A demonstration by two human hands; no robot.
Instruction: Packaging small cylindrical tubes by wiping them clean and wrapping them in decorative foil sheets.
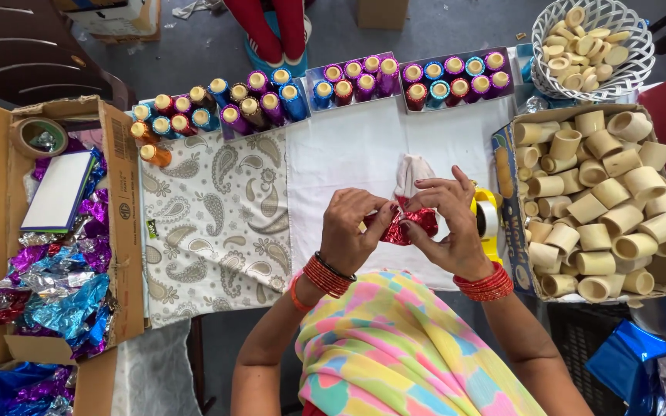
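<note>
Red foil [406,225], shiny and crumpled, sits pinched between both hands over the white cloth [348,154]. The left hand [354,229] curls its fingers closed onto the foil's near-left edge, and the right hand [447,223] grips the other side with thumb and fingers bent around it. One pale roll [412,171] stands up out of the foil just past the fingertips, its lower end wrapped. Each wrist wears a stack of red bangles; the exact count cannot be told.

Just beside the right hand, on its outer side, lies one yellow tape dispenser [487,219]. Further out on that side stands one cardboard box [507,185] filled with bare pale rolls, too many and too overlapped to count exactly. Beyond that box, one white basket [549,77] holds smaller pale pieces.

Past the fingertips, wrapped rolls in gold, purple, blue and red [348,81] stand in a row of about four trays.

Out from the left hand spreads one paisley cloth [210,216], and beyond it one open carton [121,200] holds loose foil sheets in purple, blue and silver, one white pad and one roll of tape [38,137].
</note>
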